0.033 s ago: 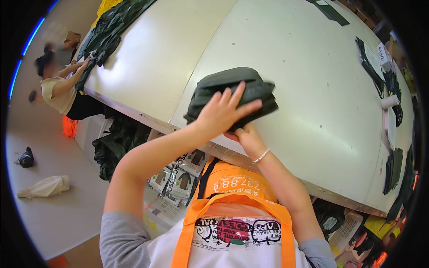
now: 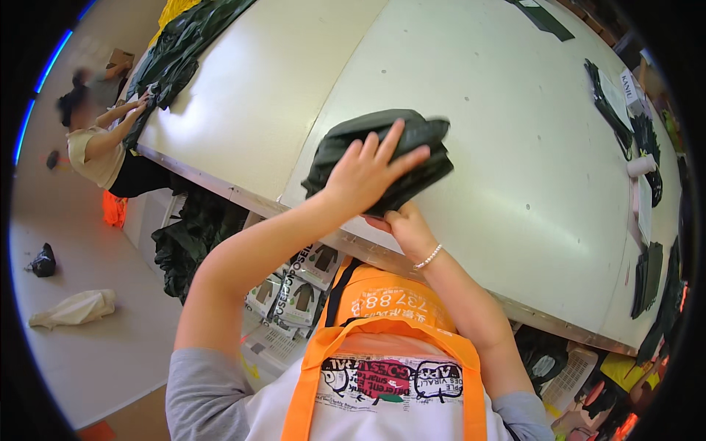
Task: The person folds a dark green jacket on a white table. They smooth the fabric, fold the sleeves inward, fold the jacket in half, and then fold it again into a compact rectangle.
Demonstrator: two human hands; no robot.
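A thick, dark green folded garment [image 2: 331, 158] is held up over the near edge of the white table, slightly blurred on its right side. My left hand [image 2: 371, 170] lies across its front with the fingers spread, pressing against the cloth. Below it, my right hand [image 2: 408, 226], with a beaded bracelet on the wrist, grips the bundle's lower edge; its fingertips are partly hidden under the cloth.
The white table [image 2: 471, 95] spreads out before me. Dark green cloth [image 2: 165, 66] lies at its far left, by a co-worker [image 2: 99, 147]. Dark strips, papers and a white spool [image 2: 642, 166] line the right. Packaged garments [image 2: 298, 298] sit below the near edge.
The folded garment has tilted a little, its right end moving slightly up and left. Both hands have shifted only slightly with it.
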